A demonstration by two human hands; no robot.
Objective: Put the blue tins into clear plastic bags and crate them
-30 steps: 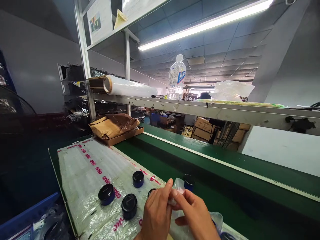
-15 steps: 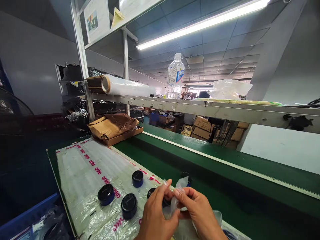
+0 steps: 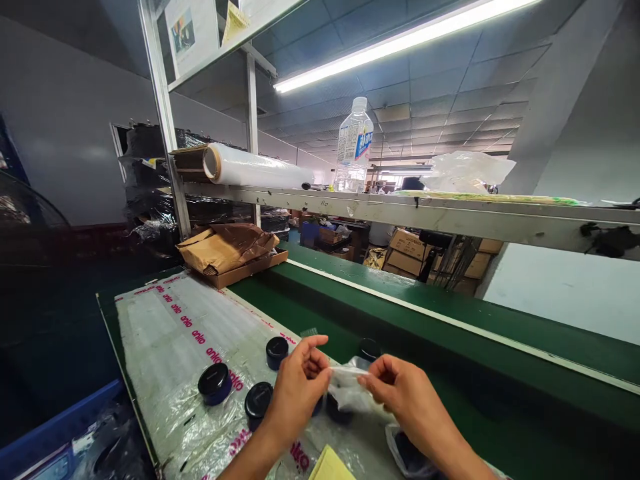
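Note:
My left hand (image 3: 299, 390) pinches one end of a small translucent plastic bag (image 3: 353, 393), and my right hand (image 3: 400, 387) pinches its other end, so the bag is stretched between them. Black round lids or jars (image 3: 214, 383) stand on the plastic-covered board, one (image 3: 277, 352) just behind my left hand and another (image 3: 259, 403) beside my left wrist. A further black round piece (image 3: 369, 349) is on the green surface beyond my right hand. Under my right wrist lies a clear bag with a dark item (image 3: 407, 453).
A yellow pad (image 3: 331, 465) lies at the near edge. Behind are a cardboard tray with brown paper (image 3: 227, 250) and a green belt (image 3: 450, 347). A shelf (image 3: 400, 212) above holds a film roll (image 3: 255, 165) and a water bottle (image 3: 354, 147). A blue crate (image 3: 65, 427) stands lower left.
My hands have moved apart, and the bag is now pulled wide between them. The yellow pad and the bagged dark item show more than before. The camera has shifted slightly.

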